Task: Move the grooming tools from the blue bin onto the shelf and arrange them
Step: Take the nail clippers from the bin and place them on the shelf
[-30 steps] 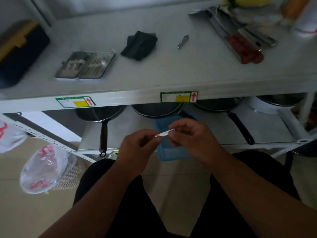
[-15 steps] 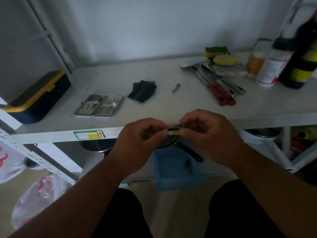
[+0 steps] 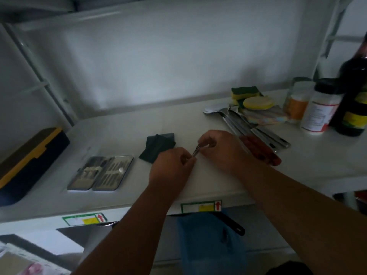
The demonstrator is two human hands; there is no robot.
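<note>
While a slim metal grooming tool [image 3: 196, 151] hangs just above the shelf [image 3: 119, 124], right of the open manicure case [image 3: 101, 172], the left hand [image 3: 171, 168] and right hand [image 3: 220, 148] pinch its ends.

This looks like a home kitchen storage corner, dimly lit. A white metal rack shelf [image 3: 119, 126] stands against a plain pale wall, its front edge carrying load stickers [image 3: 201, 206] with red arrows. On the right end of the shelf sit kitchen things: green-and-yellow scrubbing sponges [image 3: 245, 93], a bundle of steel ladles and utensils [image 3: 248, 126] with red handles, seasoning jars [image 3: 319, 112] and a dark sauce bottle [image 3: 353, 96]. On the tier below, a black pan handle [image 3: 234, 225] pokes out beside a blue bin [image 3: 208, 245]. A yellow-and-dark box [image 3: 27, 163] lies at the left end.
</note>
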